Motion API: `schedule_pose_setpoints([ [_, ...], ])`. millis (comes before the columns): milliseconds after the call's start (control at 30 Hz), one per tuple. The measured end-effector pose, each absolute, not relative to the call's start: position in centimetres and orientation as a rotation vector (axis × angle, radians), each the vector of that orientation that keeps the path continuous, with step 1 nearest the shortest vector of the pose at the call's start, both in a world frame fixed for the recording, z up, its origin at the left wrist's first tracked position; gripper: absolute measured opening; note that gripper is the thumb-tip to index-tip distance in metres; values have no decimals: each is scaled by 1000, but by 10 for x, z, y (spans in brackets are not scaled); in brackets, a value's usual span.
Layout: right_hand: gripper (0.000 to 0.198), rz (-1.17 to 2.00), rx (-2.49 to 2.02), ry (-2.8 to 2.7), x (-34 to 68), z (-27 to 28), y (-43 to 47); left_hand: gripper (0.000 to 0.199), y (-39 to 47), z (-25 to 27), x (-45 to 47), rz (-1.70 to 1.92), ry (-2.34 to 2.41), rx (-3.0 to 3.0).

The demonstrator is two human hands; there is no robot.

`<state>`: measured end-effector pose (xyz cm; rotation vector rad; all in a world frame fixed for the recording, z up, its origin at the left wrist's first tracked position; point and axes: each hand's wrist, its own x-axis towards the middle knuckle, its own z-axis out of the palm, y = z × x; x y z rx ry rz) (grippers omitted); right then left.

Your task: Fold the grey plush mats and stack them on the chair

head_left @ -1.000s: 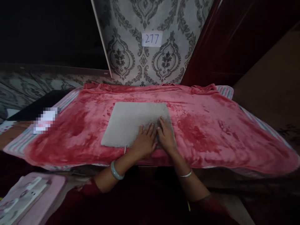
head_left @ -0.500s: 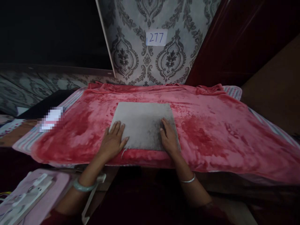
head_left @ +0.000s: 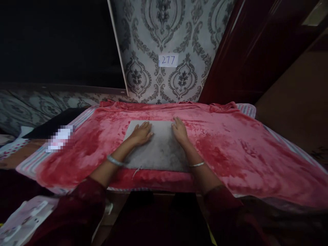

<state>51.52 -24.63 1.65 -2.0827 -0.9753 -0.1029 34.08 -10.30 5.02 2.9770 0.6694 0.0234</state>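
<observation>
A grey rectangular piece of fabric [head_left: 159, 153] lies flat on a pink-red plush blanket [head_left: 225, 136]. Its near edge has a loose pale thread [head_left: 136, 172]. My left hand [head_left: 141, 133] rests palm down on the far left part of the grey fabric, fingers stretched out, holding nothing. At the far right corner lies my right hand [head_left: 180, 130], flat with its fingers extended, partly on the fabric and partly past its edge. The forearms cover parts of both side edges.
A dark television screen [head_left: 58, 44] stands at the back left, a dark red cabinet [head_left: 230, 61] at the back right. Behind, a paper marked 277 [head_left: 168, 60] hangs on patterned wallpaper. A pink-and-white item [head_left: 28, 220] sits at lower left; a blurred white item [head_left: 60, 138] lies on the left edge.
Both hands have slid forward over the grey fabric, from its nearer half to its far edge. My left hand has also shifted right, inward. The camera view has tilted up slightly.
</observation>
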Motion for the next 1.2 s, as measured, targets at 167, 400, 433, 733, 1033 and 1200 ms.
schedule_pose_setpoints([
  [167,52,-118,-2527,-1092,512,9,-226,61,-106,33,394,8,576,2992],
  [400,53,-214,-2643,-1158,511,-13,-230,66,-76,4,384,101,670,2991],
  [433,53,-215,-2645,-1157,512,-13,-229,67,-63,5,378,84,728,2973],
  [733,52,-186,-2639,-1142,511,-11,-228,63,10,1,338,52,984,2836],
  [1033,53,-75,-2349,-1050,533,-1,-240,71,-8,20,340,132,1187,2800],
  [1200,56,-96,-2148,-834,554,12,-255,68,-61,34,376,169,863,2952],
])
